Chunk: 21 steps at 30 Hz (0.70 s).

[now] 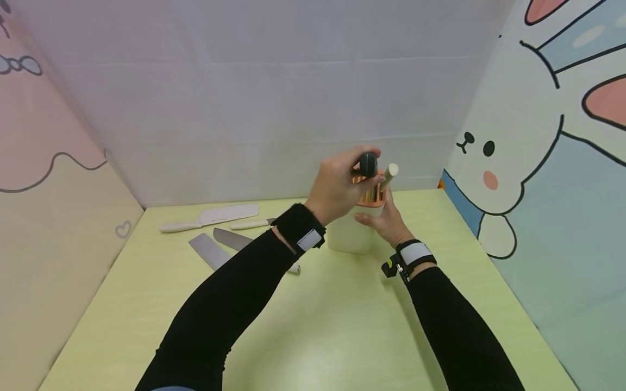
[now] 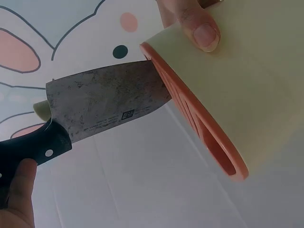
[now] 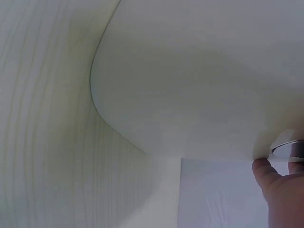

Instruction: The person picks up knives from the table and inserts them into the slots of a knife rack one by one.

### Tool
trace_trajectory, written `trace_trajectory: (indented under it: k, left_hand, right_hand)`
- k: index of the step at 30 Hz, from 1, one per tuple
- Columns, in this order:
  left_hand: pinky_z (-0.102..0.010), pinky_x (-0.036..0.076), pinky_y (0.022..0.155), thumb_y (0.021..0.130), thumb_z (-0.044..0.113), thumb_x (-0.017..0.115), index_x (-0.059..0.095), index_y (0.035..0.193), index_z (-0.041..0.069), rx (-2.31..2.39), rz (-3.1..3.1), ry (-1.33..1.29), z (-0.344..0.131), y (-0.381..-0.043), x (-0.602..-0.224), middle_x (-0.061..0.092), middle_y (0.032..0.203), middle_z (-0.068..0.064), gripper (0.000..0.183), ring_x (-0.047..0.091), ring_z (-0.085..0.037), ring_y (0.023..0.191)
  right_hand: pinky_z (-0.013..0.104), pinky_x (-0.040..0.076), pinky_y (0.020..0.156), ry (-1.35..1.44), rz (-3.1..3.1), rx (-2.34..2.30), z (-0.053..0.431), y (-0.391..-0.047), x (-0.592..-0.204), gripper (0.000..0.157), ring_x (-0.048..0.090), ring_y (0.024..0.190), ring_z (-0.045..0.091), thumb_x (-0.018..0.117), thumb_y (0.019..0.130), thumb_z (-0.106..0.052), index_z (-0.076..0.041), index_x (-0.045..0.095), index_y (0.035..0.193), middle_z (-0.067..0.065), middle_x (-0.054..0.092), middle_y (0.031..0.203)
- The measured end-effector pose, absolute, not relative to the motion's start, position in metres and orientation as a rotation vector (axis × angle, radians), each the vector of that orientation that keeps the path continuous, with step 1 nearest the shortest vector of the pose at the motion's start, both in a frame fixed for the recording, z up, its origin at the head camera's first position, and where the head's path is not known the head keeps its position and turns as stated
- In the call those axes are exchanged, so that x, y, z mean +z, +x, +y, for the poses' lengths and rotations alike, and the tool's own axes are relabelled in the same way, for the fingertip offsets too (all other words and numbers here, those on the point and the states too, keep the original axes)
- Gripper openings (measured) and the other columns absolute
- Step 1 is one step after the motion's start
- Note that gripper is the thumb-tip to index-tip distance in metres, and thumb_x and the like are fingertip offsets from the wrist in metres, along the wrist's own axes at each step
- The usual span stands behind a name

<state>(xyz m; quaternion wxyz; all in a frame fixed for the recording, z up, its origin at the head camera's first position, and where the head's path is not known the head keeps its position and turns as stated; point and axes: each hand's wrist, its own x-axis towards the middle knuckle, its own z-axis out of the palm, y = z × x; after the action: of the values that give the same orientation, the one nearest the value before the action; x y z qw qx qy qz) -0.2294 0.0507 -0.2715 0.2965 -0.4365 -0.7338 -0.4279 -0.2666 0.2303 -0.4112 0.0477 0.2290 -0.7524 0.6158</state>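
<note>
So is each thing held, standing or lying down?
Knife holder, standing on the table.
Right hand, holding the knife holder.
Black-handled knife, blade end at the holder's slots.
Left hand, gripping the black-handled knife.
Pale handle, sticking up from the knife holder.
White-handled cleaver, lying flat on the table.
Other knives, lying there too, partly hidden.

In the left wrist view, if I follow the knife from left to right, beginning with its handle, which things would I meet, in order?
Black knife handle, metal blade, orange slotted top, pale holder.
</note>
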Motion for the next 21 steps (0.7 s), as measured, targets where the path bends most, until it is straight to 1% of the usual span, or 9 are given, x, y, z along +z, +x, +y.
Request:
trace_trajectory:
  k: [5, 11, 13, 15, 18, 21]
  left_hand:
    - [-0.017, 0.049, 0.08, 0.082, 0.012, 0.073, 0.057, 0.116, -0.001, -1.123, -2.013, -1.15, 0.05, -0.234, -0.274, 0.064, 0.111, -0.016, 0.039, 0.058, -0.012, 0.102]
    - [-0.016, 0.049, 0.08, 0.085, 0.012, 0.07, 0.054, 0.123, -0.001, -1.12, -2.118, -1.175, 0.051, -0.239, -0.272, 0.06, 0.118, -0.016, 0.043, 0.057, -0.014, 0.106]
    - [-0.016, 0.049, 0.081, 0.086, 0.012, 0.069, 0.052, 0.125, -0.002, -1.132, -2.158, -1.181, 0.051, -0.241, -0.27, 0.058, 0.119, -0.017, 0.044, 0.056, -0.015, 0.107]
    - [-0.016, 0.048, 0.082, 0.087, 0.012, 0.068, 0.051, 0.125, -0.002, -1.157, -2.195, -1.175, 0.052, -0.242, -0.266, 0.057, 0.118, -0.016, 0.044, 0.056, -0.016, 0.106]
    - [-0.016, 0.049, 0.081, 0.087, 0.011, 0.068, 0.053, 0.119, -0.002, -1.195, -2.226, -1.157, 0.054, -0.246, -0.262, 0.057, 0.108, -0.014, 0.038, 0.058, -0.017, 0.101]
    - [-0.016, 0.049, 0.08, 0.086, 0.011, 0.069, 0.053, 0.112, 0.0, -1.23, -2.227, -1.139, 0.057, -0.252, -0.26, 0.057, 0.098, -0.011, 0.032, 0.059, -0.017, 0.095]
  right_hand:
    - [0.053, 0.025, 0.106, 0.687, -2.301, 1.883, 0.228, -0.266, -0.413, 0.106, 0.041, 0.123, 0.019, 0.074, 0.079, -0.007, -0.041, 0.001, 0.146, 0.004, 0.047, 0.136]
    - [0.05, 0.03, 0.105, 0.661, -2.333, 1.887, 0.227, -0.264, -0.411, 0.102, 0.042, 0.122, 0.018, 0.075, 0.08, -0.013, -0.041, 0.002, 0.146, 0.004, 0.047, 0.135]
    - [0.051, 0.029, 0.106, 0.647, -2.352, 1.874, 0.227, -0.264, -0.411, 0.101, 0.04, 0.124, 0.017, 0.075, 0.08, -0.016, -0.042, 0.002, 0.146, 0.002, 0.044, 0.137]
    - [0.053, 0.026, 0.107, 0.629, -2.373, 1.855, 0.227, -0.263, -0.411, 0.102, 0.035, 0.128, 0.017, 0.075, 0.08, -0.018, -0.044, 0.001, 0.145, 0.001, 0.04, 0.141]
    - [0.057, 0.018, 0.109, 0.613, -2.387, 1.839, 0.227, -0.262, -0.41, 0.104, 0.025, 0.134, 0.016, 0.076, 0.08, -0.019, -0.046, -0.001, 0.145, -0.003, 0.032, 0.147]
    - [0.059, 0.013, 0.109, 0.597, -2.391, 1.846, 0.226, -0.261, -0.409, 0.106, 0.018, 0.136, 0.015, 0.076, 0.079, -0.02, -0.048, -0.003, 0.145, -0.005, 0.026, 0.15]
